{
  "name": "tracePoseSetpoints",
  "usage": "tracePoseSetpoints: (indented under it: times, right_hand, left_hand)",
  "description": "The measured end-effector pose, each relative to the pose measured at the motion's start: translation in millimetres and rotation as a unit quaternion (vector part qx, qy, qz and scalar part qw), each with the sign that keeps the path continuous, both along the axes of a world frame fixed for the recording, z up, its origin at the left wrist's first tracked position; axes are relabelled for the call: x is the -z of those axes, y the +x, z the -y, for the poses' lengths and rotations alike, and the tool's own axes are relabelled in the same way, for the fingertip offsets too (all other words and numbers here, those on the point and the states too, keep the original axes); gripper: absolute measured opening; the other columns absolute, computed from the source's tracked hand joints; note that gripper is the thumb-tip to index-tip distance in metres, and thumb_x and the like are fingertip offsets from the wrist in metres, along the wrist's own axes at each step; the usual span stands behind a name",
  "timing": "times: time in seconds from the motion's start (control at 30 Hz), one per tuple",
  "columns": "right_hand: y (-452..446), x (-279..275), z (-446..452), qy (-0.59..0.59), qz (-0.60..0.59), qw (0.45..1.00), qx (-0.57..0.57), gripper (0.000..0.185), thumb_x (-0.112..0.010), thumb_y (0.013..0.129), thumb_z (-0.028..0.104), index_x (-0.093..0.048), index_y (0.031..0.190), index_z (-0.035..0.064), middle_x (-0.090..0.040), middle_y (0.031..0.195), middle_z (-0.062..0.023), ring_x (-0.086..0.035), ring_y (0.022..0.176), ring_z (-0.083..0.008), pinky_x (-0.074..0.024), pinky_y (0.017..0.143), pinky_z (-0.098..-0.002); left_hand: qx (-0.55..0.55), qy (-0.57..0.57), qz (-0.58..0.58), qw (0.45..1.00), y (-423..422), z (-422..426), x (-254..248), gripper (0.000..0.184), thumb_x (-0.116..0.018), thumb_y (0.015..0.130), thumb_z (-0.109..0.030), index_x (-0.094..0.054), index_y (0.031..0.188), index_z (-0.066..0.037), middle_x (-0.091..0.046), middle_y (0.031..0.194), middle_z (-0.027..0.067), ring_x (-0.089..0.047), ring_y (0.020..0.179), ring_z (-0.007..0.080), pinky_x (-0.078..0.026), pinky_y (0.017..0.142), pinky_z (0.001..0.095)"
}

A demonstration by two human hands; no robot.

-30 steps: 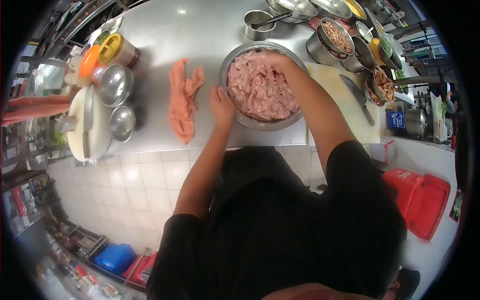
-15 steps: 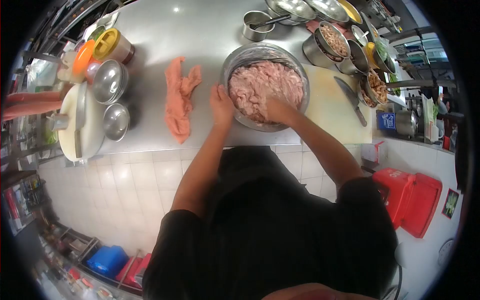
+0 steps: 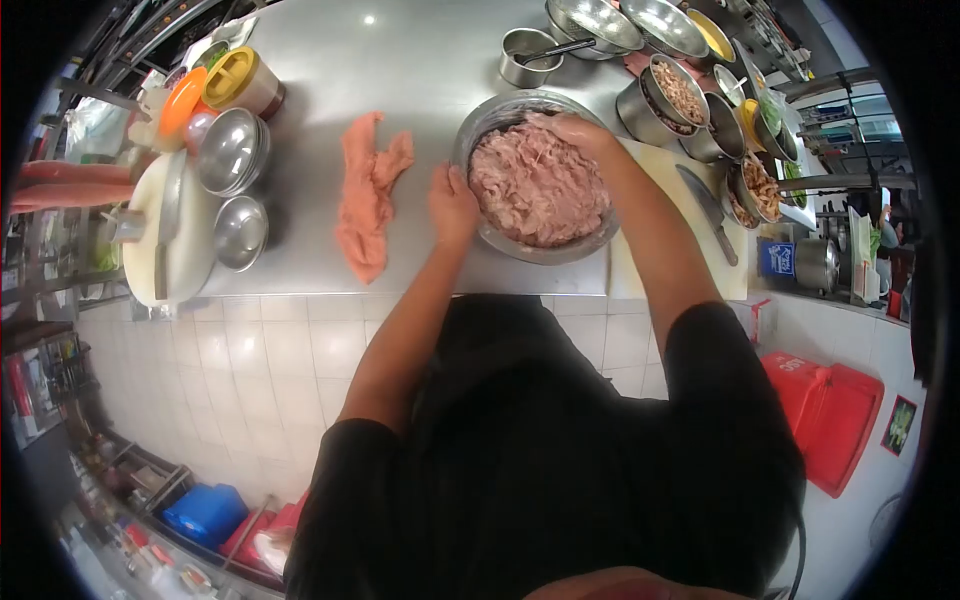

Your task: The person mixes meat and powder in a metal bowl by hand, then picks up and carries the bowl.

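A wide metal bowl (image 3: 560,257) on the steel worktop holds a large mass of pale pink raw minced meat (image 3: 540,185). My left hand (image 3: 455,207) is at the bowl's left side, its fingers closed on the rim. At the far side of the bowl, my right hand (image 3: 578,132) is curled into the meat, with its fingertips partly hidden. An orange-pink cloth (image 3: 366,200) lies crumpled to the left of my left hand. Right of the bowl, a knife (image 3: 712,212) rests on a pale cutting board (image 3: 655,235).
A small pot (image 3: 530,70) with a black-handled utensil stands behind the bowl. Several metal containers, one with chopped food (image 3: 677,92), crowd the back right. Stacked steel bowls (image 3: 230,155) and a round white board (image 3: 150,245) with a cleaver sit at left.
My right hand has moved from the near middle of the meat to the bowl's far edge. The left hand stays at the rim. The view has shifted slightly.
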State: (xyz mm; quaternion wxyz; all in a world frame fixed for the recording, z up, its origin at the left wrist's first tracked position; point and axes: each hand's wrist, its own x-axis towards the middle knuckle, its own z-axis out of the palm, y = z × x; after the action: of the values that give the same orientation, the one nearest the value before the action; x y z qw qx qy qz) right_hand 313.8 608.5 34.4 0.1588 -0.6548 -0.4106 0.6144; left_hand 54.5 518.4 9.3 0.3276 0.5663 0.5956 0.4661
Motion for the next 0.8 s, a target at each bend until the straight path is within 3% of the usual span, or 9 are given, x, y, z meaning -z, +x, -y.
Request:
tracePoseSetpoints:
  times: [0.1, 0.17, 0.33, 0.37, 0.43, 0.5, 0.57, 0.73, 0.8]
  right_hand:
    - [-32, 27, -6, 0.128, -0.122, 0.984, -0.019, 0.051, -0.059, 0.09, 0.043, -0.062, 0.119, 0.0008, -0.064, 0.116, -0.0082, -0.059, 0.103, -0.018, -0.0458, 0.092, -0.0319]
    - [-47, 9, -7, 0.122, -0.085, 0.978, -0.144, 0.052, -0.06, 0.088, 0.042, -0.061, 0.119, 0.0001, -0.063, 0.118, -0.0075, -0.058, 0.107, -0.018, -0.0436, 0.094, -0.0305]
    - [-86, -95, 50, 0.125, 0.145, 0.91, -0.368, 0.047, -0.065, 0.079, 0.037, -0.066, 0.107, -0.0015, -0.066, 0.11, -0.0157, -0.061, 0.102, -0.0238, -0.0447, 0.093, -0.0336]
    - [-93, -95, 80, 0.357, 0.238, 0.828, -0.361, 0.043, -0.066, 0.078, 0.036, -0.067, 0.1, -0.0008, -0.066, 0.101, -0.0184, -0.063, 0.096, -0.0283, -0.0473, 0.088, -0.0373]
    - [-92, -78, 127, 0.436, 0.299, 0.791, -0.307, 0.037, -0.066, 0.076, 0.034, -0.069, 0.093, 0.001, -0.066, 0.092, -0.0232, -0.064, 0.089, -0.036, -0.0495, 0.083, -0.0435]
    - [-75, -47, 145, 0.217, 0.314, 0.872, -0.308, 0.036, -0.066, 0.076, 0.032, -0.069, 0.097, 0.0031, -0.064, 0.096, -0.0267, -0.063, 0.092, -0.0395, -0.0485, 0.083, -0.0462]
    - [-56, -18, 130, 0.064, 0.388, 0.847, -0.357, 0.037, -0.065, 0.076, 0.03, -0.068, 0.104, 0.0052, -0.062, 0.104, -0.0293, -0.061, 0.097, -0.0404, -0.0474, 0.085, -0.0467]
    - [-10, -58, 98, 0.356, 0.153, 0.814, -0.433, 0.033, -0.06, 0.079, 0.026, -0.07, 0.105, 0.0085, -0.067, 0.097, -0.0177, -0.063, 0.088, -0.0336, -0.0477, 0.086, -0.0417]
    - [-7, -93, 69, 0.288, 0.141, 0.845, -0.428, 0.035, -0.061, 0.081, 0.026, -0.069, 0.11, 0.0093, -0.067, 0.107, -0.0154, -0.063, 0.094, -0.0294, -0.0479, 0.088, -0.0362]
  left_hand:
    - [-0.011, -0.028, 0.027, 0.999, 5, -2, 1, 0.035, -0.043, 0.097, -0.021, -0.056, 0.113, 0.007, -0.06, 0.104, 0.0273, -0.057, 0.096, 0.0409, -0.044, 0.085, 0.0432]
    - [0.003, -0.045, 0.013, 0.999, -2, 1, -3, 0.031, -0.044, 0.096, -0.018, -0.056, 0.111, 0.006, -0.061, 0.092, 0.0258, -0.06, 0.081, 0.0395, -0.047, 0.074, 0.042]
    - [-0.041, -0.024, 0.053, 0.997, 2, 10, 0, 0.03, -0.044, 0.097, -0.018, -0.056, 0.111, 0.006, -0.062, 0.092, 0.0254, -0.06, 0.084, 0.0388, -0.047, 0.076, 0.0408]
    - [-0.04, -0.049, 0.062, 0.996, 3, 10, -5, 0.03, -0.044, 0.096, -0.018, -0.056, 0.111, 0.006, -0.062, 0.092, 0.0254, -0.06, 0.084, 0.0387, -0.047, 0.077, 0.0407]
    - [-0.045, -0.02, 0.068, 0.996, 5, 5, 10, 0.03, -0.045, 0.096, -0.018, -0.056, 0.111, 0.006, -0.062, 0.092, 0.0252, -0.06, 0.084, 0.0386, -0.047, 0.077, 0.0412]
    - [-0.038, -0.006, 0.059, 0.998, 6, 7, 12, 0.031, -0.045, 0.096, -0.019, -0.055, 0.112, 0.006, -0.062, 0.093, 0.0251, -0.06, 0.086, 0.0387, -0.047, 0.077, 0.0415]
    - [-0.019, 0.002, 0.032, 0.999, 5, 5, -1, 0.032, -0.044, 0.097, -0.02, -0.055, 0.112, 0.006, -0.062, 0.096, 0.0253, -0.06, 0.088, 0.0392, -0.047, 0.078, 0.0416]
    - [0.026, -0.01, 0.006, 1.0, 0, -2, 15, 0.031, -0.044, 0.097, -0.021, -0.055, 0.11, 0.005, -0.062, 0.1, 0.0255, -0.06, 0.091, 0.0405, -0.046, 0.079, 0.0422]
    - [0.007, -0.007, 0.004, 1.0, 0, 2, 21, 0.031, -0.043, 0.097, -0.021, -0.056, 0.109, 0.005, -0.061, 0.1, 0.0255, -0.059, 0.091, 0.0406, -0.046, 0.079, 0.0424]
